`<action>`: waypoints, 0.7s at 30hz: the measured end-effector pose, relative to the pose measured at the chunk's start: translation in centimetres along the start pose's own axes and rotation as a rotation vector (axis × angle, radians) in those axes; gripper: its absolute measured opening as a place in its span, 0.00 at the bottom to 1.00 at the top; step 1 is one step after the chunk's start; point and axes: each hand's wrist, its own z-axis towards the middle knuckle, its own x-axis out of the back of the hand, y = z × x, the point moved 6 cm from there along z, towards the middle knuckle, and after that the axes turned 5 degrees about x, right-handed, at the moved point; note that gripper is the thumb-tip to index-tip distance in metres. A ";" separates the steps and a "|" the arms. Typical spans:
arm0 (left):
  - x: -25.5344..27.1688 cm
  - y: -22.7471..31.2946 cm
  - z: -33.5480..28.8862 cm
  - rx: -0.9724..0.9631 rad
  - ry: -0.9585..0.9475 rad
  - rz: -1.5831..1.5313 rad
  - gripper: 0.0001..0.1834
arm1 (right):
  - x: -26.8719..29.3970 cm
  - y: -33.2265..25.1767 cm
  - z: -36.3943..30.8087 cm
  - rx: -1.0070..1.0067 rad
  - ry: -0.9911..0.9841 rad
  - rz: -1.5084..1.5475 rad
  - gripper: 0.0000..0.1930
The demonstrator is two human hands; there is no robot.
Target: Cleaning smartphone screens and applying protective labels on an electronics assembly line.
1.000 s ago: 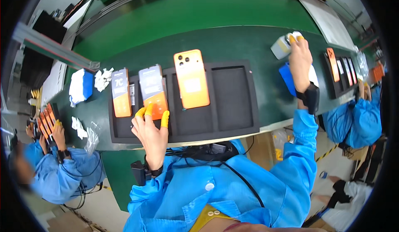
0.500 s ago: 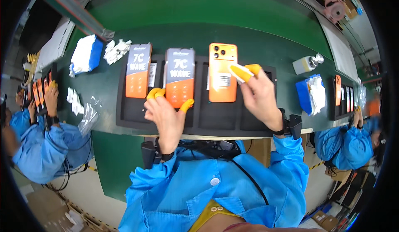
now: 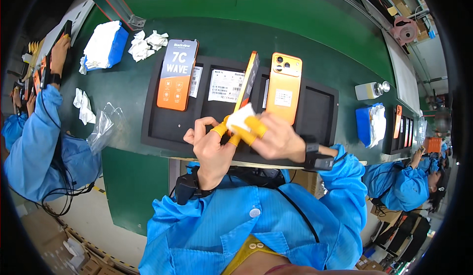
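Observation:
My left hand (image 3: 212, 152), in yellow finger cots, pinches the lower end of a smartphone (image 3: 250, 78) that stands on its edge over the black tray (image 3: 319, 112). A white wipe (image 3: 241, 118) is in my right hand (image 3: 277, 138), pressed to that phone near its lower end; the fingers partly hide the contact. Left of them, a smartphone with a grey and orange front film (image 3: 176, 80) lies over the tray. To the right lies an orange smartphone (image 3: 287, 80), back up, with three lenses and a white label. A printed white label (image 3: 225, 85) shows in the tray's second compartment.
At the left are a blue box of white wipes (image 3: 119, 46), crumpled wipes (image 3: 143, 47) and a clear plastic bag (image 3: 105, 129). A bottle (image 3: 368, 90) and another blue box (image 3: 363, 122) stand at the right. Co-workers in blue sit on both sides.
The second phone has been lifted and turned onto its edge by my left hand. My right hand has moved left with the wipe, from the orange phone's back to the lifted phone.

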 end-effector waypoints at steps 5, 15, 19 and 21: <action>-0.3 1.1 -0.2 -0.091 0.024 0.022 0.15 | 1.7 8.1 0.2 -0.253 0.020 -0.343 0.20; -0.3 0.9 -0.3 -0.073 0.011 0.016 0.16 | 0.8 8.4 -1.3 -0.270 0.016 -0.204 0.17; -0.7 0.3 -0.2 -0.045 0.002 -0.037 0.15 | 0.0 0.7 -1.3 0.059 -0.022 0.038 0.18; -0.6 0.6 -0.1 -0.040 -0.031 -0.040 0.15 | 0.7 0.2 -0.5 0.085 -0.023 0.001 0.15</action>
